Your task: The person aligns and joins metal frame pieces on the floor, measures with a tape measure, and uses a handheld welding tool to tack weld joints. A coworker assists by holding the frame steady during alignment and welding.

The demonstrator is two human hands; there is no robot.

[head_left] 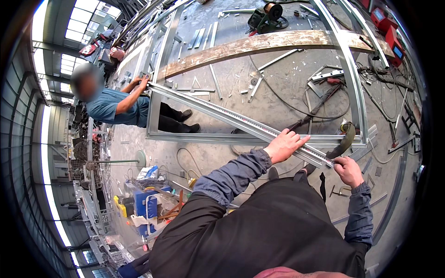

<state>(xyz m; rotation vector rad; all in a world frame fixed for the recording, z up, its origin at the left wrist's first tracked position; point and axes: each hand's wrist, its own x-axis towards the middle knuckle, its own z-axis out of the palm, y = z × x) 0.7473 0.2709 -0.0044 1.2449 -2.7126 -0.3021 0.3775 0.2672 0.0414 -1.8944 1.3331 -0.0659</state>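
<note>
While the left hand [283, 144] lies flat on the rail [241, 121] and the right hand [346, 169] pinches its near end, this looks like lining it up across the frame [354, 88]. A co-worker [118, 104] grips the far end. Next probably needs both ends steady.

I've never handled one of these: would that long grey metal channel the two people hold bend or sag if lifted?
The long grey metal channel probably stays fairly stiff: it runs straight between the co-worker's hands and the person's left hand and right hand. It looks thin-walled, so likely light for its length, though awkward for one person.
</note>
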